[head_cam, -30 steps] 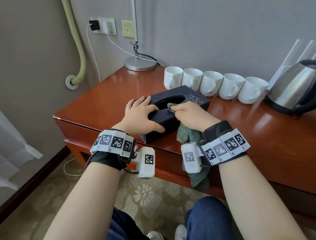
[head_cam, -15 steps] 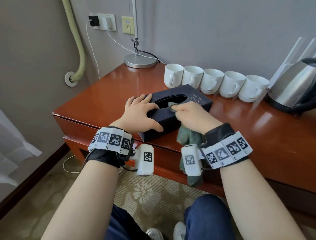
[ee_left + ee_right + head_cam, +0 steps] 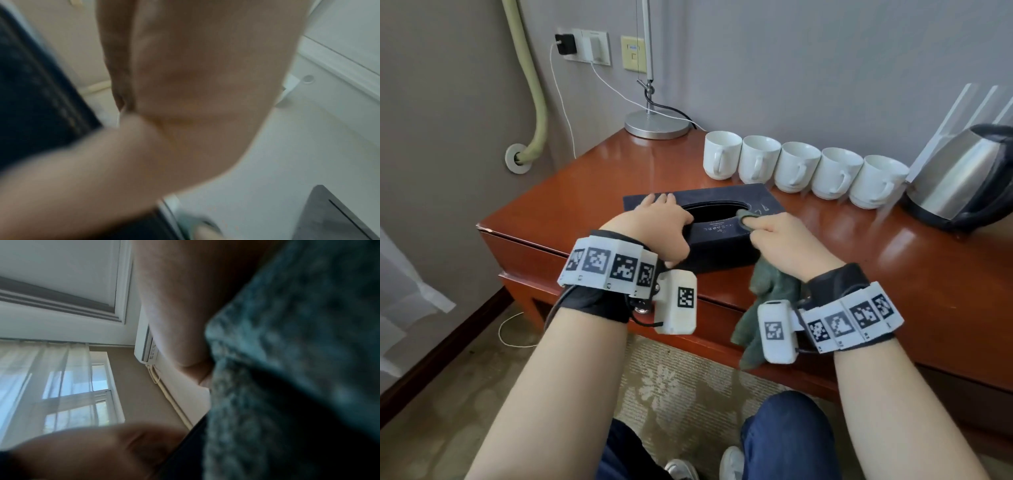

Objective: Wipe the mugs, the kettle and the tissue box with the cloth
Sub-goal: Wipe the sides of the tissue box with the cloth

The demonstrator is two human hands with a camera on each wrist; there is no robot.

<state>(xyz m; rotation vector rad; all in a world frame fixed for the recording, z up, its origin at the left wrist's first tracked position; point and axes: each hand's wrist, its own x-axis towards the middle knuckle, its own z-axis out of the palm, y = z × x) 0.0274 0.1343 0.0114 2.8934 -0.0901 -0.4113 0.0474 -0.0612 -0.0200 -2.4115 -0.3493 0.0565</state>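
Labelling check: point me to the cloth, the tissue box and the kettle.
cloth [image 3: 767,291], head view, on the hanging fold below the right hand.
tissue box [image 3: 763,202], head view, on its top face right of the opening.
kettle [image 3: 959,174], head view, on the steel body.

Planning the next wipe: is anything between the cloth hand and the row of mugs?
Nothing visible. The right hand holds the cloth on the tissue box; only bare table lies between the box and the mugs.

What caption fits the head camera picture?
Left hand steadies the black tissue box while right hand wipes it with a green cloth.
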